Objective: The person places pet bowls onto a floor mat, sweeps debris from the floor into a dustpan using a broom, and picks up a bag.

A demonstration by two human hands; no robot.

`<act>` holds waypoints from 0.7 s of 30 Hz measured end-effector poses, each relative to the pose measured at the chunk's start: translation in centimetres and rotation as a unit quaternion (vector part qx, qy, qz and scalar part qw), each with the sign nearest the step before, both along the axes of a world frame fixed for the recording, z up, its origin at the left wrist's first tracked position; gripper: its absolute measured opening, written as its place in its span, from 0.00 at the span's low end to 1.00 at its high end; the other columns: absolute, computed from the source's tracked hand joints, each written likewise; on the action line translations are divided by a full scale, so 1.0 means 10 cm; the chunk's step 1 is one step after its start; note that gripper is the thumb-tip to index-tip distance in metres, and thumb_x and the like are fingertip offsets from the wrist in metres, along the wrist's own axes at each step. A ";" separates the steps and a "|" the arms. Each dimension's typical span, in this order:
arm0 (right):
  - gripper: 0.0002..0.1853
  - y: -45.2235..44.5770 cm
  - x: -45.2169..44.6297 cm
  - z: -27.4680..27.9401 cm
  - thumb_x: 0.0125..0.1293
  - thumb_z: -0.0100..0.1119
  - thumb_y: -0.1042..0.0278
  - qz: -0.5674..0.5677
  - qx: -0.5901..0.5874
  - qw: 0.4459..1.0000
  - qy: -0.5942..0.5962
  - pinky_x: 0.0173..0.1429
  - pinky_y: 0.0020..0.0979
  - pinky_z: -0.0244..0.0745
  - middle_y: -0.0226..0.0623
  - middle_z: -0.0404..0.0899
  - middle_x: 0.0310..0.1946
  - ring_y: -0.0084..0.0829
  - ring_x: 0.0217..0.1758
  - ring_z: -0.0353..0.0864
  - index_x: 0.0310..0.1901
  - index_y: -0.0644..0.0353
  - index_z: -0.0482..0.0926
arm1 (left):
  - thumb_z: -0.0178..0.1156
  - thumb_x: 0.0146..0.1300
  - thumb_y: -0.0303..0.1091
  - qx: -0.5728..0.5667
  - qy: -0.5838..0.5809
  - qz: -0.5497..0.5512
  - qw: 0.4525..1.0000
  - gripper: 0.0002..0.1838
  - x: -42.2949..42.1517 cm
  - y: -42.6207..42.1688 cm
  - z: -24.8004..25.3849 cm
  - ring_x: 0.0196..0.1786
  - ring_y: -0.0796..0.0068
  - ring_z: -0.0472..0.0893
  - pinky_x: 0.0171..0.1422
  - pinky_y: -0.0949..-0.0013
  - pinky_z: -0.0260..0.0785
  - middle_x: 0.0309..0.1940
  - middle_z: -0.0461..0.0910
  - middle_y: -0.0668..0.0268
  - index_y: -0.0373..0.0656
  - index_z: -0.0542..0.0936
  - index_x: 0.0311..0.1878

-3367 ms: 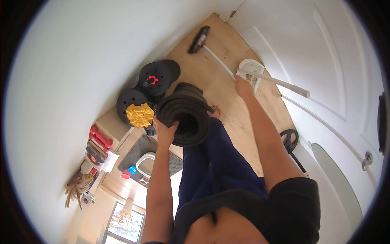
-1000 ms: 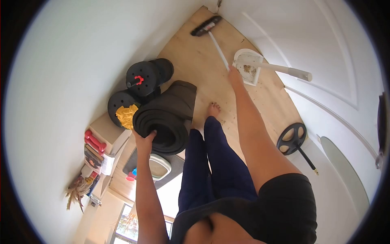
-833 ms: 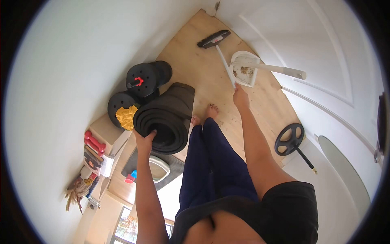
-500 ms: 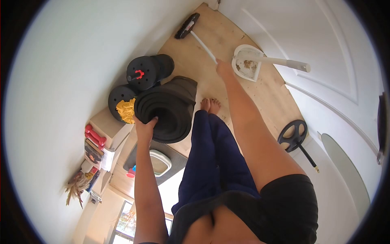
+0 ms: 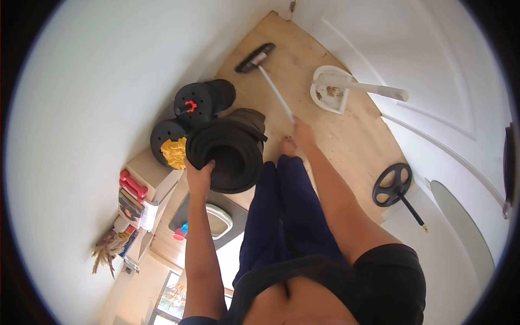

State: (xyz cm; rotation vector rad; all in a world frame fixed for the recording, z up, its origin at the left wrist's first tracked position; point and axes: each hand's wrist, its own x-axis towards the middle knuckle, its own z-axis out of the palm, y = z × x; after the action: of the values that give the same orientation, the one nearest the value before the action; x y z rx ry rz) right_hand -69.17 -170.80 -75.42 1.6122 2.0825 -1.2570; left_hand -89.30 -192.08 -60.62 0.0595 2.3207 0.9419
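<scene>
My right hand (image 5: 304,134) is wrapped round the white handle of a broom (image 5: 277,93), whose dark bristle head rests on the wooden floor near the left wall. My left hand (image 5: 200,174) grips the rim of a rolled black exercise mat (image 5: 252,157), thumb inside the roll. A white long-handled dustpan (image 5: 325,74) lies by the door side, with brown debris in it. Small specks of dirt are scattered on the floor around it. A crumpled yellow cloth (image 5: 173,153) sits just left of the mat, against the weights.
Black weight plates (image 5: 194,101) stand along the left wall. A shelf with a red dumbbell (image 5: 134,184) and books is below them. A litter tray (image 5: 219,221) sits on a grey mat. A barbell with a plate (image 5: 391,184) leans at the right.
The broom head has swept back along the floor toward me, and my right hand has come closer to my body. The rolled mat has turned slightly in my left hand.
</scene>
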 end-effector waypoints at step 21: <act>0.21 -0.57 2.32 0.75 0.68 0.39 0.61 0.130 -0.024 0.951 -0.280 0.37 0.44 0.74 0.47 0.75 0.35 0.45 0.34 0.79 0.62 0.31 0.61 | 0.64 0.48 0.31 0.125 -0.026 0.061 0.990 0.30 -0.46 0.62 1.15 0.50 0.68 0.72 0.59 0.70 0.60 0.48 0.72 0.58 0.33 0.66 0.55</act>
State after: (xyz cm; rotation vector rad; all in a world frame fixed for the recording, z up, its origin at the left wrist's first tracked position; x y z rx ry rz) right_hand -45.97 -176.47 -67.95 1.4018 1.8031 -0.6549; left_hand -93.92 -185.88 -49.12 -0.0025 2.1674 1.2778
